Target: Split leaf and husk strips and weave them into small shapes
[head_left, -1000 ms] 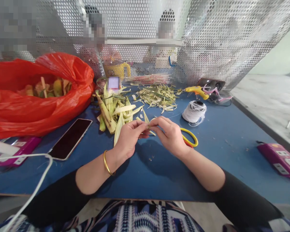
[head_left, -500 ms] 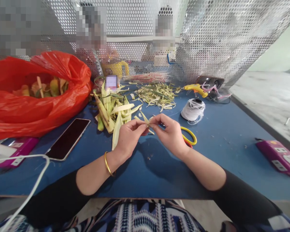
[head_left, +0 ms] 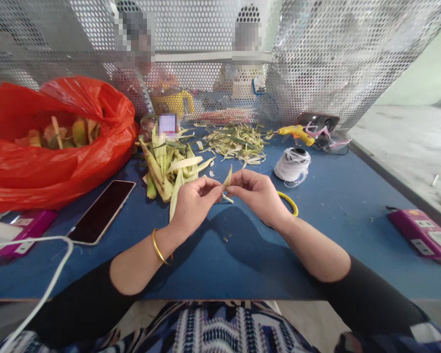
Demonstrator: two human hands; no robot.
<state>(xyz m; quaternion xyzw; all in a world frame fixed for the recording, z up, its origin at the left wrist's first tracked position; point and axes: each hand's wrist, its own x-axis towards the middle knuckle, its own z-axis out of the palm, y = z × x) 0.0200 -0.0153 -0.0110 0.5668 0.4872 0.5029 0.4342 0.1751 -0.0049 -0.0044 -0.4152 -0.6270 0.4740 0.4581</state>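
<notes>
My left hand (head_left: 194,202) and my right hand (head_left: 257,196) meet above the blue table (head_left: 220,255), fingertips pinched together on a narrow yellow-green leaf strip (head_left: 227,179) that sticks up between them. A gold bangle circles my left wrist. Just behind my left hand lies a pile of pale green leaf stalks (head_left: 169,164). Yellow-handled scissors (head_left: 290,203) lie on the table, partly hidden behind my right hand.
A red plastic bag (head_left: 55,142) of leaf pieces fills the left. A dark phone (head_left: 101,211), a white cable (head_left: 40,274), leaf trimmings (head_left: 238,142), a thread spool (head_left: 293,164), a yellow glue gun (head_left: 296,132) and pink power strips (head_left: 422,235) lie around. People sit behind a perforated metal screen (head_left: 334,59).
Both hands have stayed pinched together on the strip and shifted slightly; the strip's free end now points upward between my fingers instead of lying flat.
</notes>
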